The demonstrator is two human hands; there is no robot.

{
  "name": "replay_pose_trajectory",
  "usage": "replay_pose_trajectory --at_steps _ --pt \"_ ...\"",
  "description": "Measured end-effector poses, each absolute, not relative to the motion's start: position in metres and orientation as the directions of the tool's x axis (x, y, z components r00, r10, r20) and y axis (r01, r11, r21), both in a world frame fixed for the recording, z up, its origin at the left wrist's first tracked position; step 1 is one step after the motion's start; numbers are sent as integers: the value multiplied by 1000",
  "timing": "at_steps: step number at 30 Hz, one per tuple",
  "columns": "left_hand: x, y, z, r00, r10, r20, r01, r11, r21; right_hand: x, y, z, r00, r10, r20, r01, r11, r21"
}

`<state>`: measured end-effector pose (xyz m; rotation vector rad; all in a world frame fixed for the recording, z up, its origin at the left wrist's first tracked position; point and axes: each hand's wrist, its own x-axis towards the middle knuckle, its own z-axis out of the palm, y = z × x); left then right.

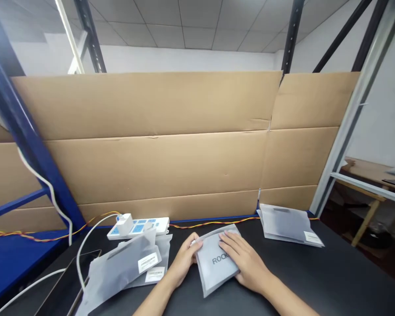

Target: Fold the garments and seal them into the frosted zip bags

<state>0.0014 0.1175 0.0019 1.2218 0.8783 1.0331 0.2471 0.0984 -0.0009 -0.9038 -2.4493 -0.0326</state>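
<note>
In front of me, a frosted translucent pouch (212,274) printed with dark letters beginning "ROCK" is held at a tilt over the black tabletop. My left hand (183,260) pinches its left edge, thumb on top and fingers behind. Across its right side lies my right hand (248,263), fingers over the printed face and partly covering the letters, with the thumb by the lower right edge. To the left, two similar pouches with white barcode labels overlap, a front pouch (121,265) and a rear pouch (164,254). More labelled pouches (283,221) lie stacked at the back right.
A white power strip (161,224) with a plugged-in white adapter (124,224) sits behind the left pouches. Its white cable (78,263) runs over a dark flat device (64,285). Cardboard panels (158,166) close off the back, between a blue post (29,127) and a grey post (340,145).
</note>
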Motion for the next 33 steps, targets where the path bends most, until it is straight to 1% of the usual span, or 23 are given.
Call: replay_pose_trajectory --at_steps 2,4,5,7,8,10,12,15,17,18,19,21,23,24,26,28,30,33 --pt "6 112 3 383 924 22 -198 59 978 260 104 1 -625 515 587 620 784 -28" --pt "10 107 2 464 884 56 -212 49 976 289 111 12 -556 477 680 681 731 45" --pt "11 105 1 492 868 69 -194 32 981 308 114 18 -488 489 723 739 672 45" --pt "13 103 -2 521 850 78 -121 -17 993 354 123 28 -324 525 787 855 519 5" --pt "13 103 -3 526 847 77 -88 -37 995 378 128 29 -246 558 793 904 428 -21" --pt "13 103 -5 540 838 75 -48 -58 997 421 138 21 -148 630 762 965 262 -29" --pt "13 102 -5 550 833 63 -7 -70 998 449 148 0 -183 730 659 973 230 15" --pt "13 100 -2 548 836 31 105 -106 989 465 156 -33 -189 831 524 978 209 21" --pt "14 97 2 526 850 37 177 -151 973 463 156 -43 -172 854 491 980 198 -2" --pt "13 96 4 504 861 65 225 -204 953 460 156 -43 -157 852 500 981 191 -18" --pt "13 94 7 480 870 113 288 -278 917 454 154 -40 -142 839 525 982 188 -35" --pt "11 92 12 452 863 228 445 -439 781 433 149 -28 -136 781 610 973 220 -65" --pt "10 90 15 474 827 301 585 -552 595 399 141 -12 -195 718 669 940 332 -81" --pt "9 91 16 502 809 306 618 -583 528 378 137 -5 -258 712 653 906 414 -94" --pt "9 92 17 570 770 288 636 -635 438 332 129 3 -419 741 524 812 565 -150" --pt "9 94 18 621 739 261 632 -669 392 291 124 5 -604 716 350 691 689 -217" --pt "8 95 18 625 741 244 641 -666 381 264 123 2 -664 705 250 638 708 -304" --pt "6 96 18 594 770 234 674 -635 378 250 126 -3 -646 741 182 645 658 -388"
